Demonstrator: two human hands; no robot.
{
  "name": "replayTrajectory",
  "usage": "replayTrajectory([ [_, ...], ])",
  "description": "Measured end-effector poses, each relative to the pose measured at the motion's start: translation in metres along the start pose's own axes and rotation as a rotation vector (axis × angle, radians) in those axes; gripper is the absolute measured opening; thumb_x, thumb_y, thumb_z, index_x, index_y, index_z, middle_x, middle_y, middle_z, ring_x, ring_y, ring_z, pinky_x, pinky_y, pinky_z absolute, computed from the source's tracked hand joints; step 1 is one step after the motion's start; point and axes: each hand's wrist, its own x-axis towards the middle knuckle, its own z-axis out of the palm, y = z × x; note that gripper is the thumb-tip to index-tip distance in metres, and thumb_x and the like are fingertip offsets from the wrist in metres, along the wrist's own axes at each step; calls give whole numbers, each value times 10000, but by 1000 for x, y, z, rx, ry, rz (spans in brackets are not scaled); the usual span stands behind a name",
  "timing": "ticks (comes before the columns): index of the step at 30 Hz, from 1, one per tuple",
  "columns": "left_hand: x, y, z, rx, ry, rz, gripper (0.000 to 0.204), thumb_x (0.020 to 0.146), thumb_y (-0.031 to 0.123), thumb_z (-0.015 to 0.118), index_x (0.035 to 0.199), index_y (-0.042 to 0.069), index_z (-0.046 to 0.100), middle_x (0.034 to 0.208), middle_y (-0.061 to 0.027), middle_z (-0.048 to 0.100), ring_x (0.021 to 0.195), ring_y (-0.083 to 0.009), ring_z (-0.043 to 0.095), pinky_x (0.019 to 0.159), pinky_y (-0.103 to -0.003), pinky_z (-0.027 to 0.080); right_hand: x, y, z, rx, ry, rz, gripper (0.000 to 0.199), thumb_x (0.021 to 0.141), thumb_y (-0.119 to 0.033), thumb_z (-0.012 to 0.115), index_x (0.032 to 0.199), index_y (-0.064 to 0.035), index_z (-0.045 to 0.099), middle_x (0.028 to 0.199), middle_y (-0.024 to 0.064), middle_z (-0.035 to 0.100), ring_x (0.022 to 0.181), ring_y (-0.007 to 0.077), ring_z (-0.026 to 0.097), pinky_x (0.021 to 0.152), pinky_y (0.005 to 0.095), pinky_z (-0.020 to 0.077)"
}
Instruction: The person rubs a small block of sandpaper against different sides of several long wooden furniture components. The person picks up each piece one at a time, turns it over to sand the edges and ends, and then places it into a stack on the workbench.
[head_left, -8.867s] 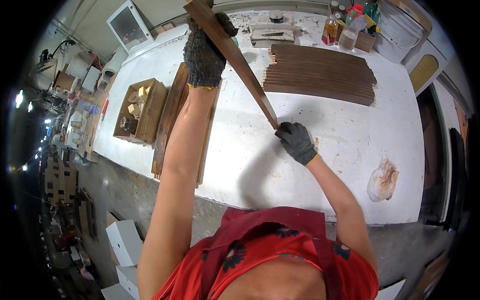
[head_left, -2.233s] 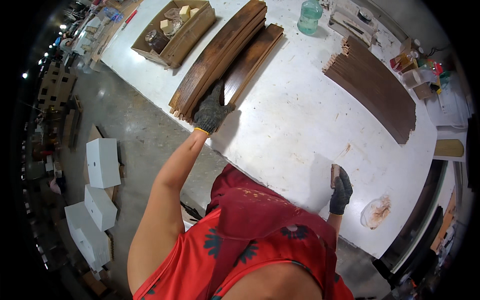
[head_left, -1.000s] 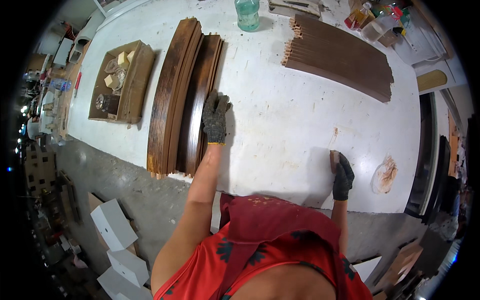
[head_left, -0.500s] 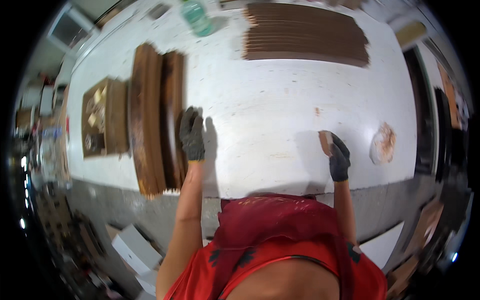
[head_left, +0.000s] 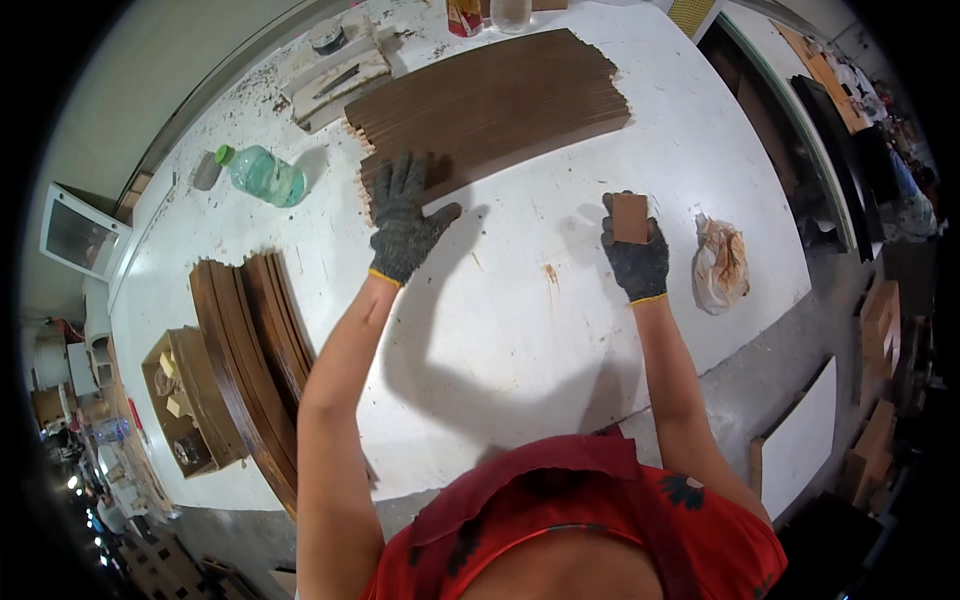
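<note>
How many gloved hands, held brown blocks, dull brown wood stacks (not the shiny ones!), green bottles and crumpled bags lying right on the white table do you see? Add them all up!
Gloved hands: 2, left hand and right hand
Held brown block: 1
Dull brown wood stack: 1
Green bottle: 1
Crumpled bag: 1
Total: 6

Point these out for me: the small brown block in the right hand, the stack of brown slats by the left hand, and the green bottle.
Brown block (head_left: 630, 218): head view, middle of its flat face.
Brown slat stack (head_left: 490, 110): head view, middle of its upper side.
Green bottle (head_left: 268, 177): head view, middle of its body.
</note>
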Motion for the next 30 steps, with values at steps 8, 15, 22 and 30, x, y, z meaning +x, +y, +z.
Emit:
replayTrajectory([
  [8, 153, -55, 60, 243, -90, 400, 558, 905, 426, 576, 1340, 82, 514, 1418, -205, 440, 1321, -441, 365, 1123, -508, 260, 18, 3, 2, 4, 110, 109, 504, 957, -272, 475, 1408, -62, 399, 1385, 196, 463, 1061, 289, 555, 873, 392, 483],
  [15, 249, -72, 148, 4, -241, -72, 557, 908, 509, 464, 1282, 108, 564, 1312, -223, 535, 1244, -393, 477, 1080, -457, 338, 30, 8, 1, -25, -14, 222, 561, 905, -309, 579, 1366, -38, 413, 1321, 149, 508, 1043, 240, 563, 848, 339, 467],
  [22, 234, -38, 106, -39, -338, 54, 503, 934, 500, 433, 1124, 87, 650, 1174, -178, 627, 1096, -381, 562, 938, -446, 432, 36, 12, 16, -97, 37, 248, 677, 843, -320, 657, 1400, -40, 394, 1379, 147, 476, 1171, 249, 519, 843, 331, 466],
  [30, 178, 10, 98, -76, -328, -115, 470, 910, 463, 537, 1178, 89, 636, 1128, -166, 650, 1043, -366, 594, 930, -416, 455, 7, 23, -11, -5, 65, 376, 708, 826, -348, 646, 1404, -29, 390, 1391, 162, 453, 1174, 263, 519, 961, 329, 433],
])
